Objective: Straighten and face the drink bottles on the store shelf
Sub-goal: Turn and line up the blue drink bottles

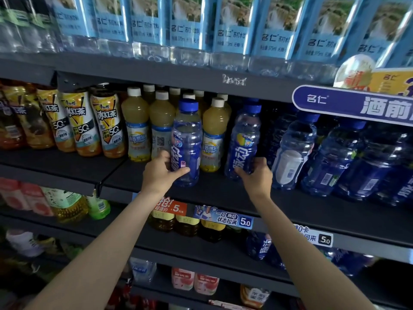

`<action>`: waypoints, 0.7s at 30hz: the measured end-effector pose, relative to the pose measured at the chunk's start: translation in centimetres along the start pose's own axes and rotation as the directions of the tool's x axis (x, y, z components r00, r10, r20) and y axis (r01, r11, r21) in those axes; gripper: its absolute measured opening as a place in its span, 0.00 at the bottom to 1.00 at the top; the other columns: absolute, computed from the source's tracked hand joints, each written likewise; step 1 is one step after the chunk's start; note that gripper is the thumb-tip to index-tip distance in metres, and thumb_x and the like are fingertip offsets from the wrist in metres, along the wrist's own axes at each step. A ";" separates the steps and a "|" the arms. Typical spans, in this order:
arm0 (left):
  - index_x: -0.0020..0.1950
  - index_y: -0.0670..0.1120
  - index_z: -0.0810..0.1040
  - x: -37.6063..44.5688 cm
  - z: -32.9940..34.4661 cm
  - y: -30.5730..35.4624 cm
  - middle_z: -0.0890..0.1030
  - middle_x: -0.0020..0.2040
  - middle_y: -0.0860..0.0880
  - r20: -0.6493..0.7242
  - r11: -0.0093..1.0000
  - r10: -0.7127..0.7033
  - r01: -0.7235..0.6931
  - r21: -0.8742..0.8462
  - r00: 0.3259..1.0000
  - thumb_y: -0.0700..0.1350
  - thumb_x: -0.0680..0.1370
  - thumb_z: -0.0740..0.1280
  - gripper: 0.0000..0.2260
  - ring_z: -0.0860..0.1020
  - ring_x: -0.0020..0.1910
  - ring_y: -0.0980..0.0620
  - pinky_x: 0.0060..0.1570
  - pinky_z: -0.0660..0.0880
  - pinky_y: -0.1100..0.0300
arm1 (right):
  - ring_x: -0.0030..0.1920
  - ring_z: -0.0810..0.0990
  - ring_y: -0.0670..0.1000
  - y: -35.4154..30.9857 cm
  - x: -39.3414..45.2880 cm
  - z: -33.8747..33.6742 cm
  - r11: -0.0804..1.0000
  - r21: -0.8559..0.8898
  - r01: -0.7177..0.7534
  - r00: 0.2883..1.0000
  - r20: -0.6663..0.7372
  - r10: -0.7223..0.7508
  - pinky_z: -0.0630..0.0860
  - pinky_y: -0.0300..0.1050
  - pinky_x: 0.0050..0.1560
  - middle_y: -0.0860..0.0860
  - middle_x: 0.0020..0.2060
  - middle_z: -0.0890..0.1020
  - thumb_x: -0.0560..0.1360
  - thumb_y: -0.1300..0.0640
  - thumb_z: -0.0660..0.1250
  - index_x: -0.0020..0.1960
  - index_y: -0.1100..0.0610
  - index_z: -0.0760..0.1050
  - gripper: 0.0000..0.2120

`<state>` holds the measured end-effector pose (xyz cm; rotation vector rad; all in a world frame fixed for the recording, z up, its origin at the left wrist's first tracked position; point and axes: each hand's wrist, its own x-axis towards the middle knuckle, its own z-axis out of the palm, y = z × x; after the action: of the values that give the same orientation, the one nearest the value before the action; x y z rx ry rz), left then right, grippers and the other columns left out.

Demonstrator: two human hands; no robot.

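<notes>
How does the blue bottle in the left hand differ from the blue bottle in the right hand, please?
The left bottle stands upright among the yellow juice bottles, out of its group; the right bottle leans right, beside the other blue bottles. The left hand wraps the left bottle from its left side; the right hand takes the right bottle from its right side. Both have blue caps and front-facing labels, held low.

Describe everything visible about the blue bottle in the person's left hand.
The blue bottle is clear blue-tinted plastic with a blue screw cap and a blue label bearing white characters. It stands upright on the dark middle shelf, ahead of the yellow juice bottles. The left hand wraps its lower part.
</notes>
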<state>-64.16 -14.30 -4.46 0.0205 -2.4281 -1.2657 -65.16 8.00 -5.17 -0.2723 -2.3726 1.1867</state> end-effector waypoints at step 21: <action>0.56 0.40 0.74 -0.7 6.3 4.9 0.81 0.54 0.45 0.140 0.995 0.099 -0.099 -0.006 0.985 0.50 0.68 0.76 0.23 0.79 0.52 0.46 0.50 0.75 0.55 | 0.54 0.75 0.59 0.9 -1.1 -4.1 0.963 0.035 0.266 0.909 -0.341 -0.239 0.70 0.39 0.50 0.62 0.56 0.72 0.73 0.70 0.66 0.60 0.68 0.68 0.17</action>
<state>-64.99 -6.33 -4.09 -0.1932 -2.5133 -1.2605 -62.21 10.97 -4.10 -0.1213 -1.9896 1.0193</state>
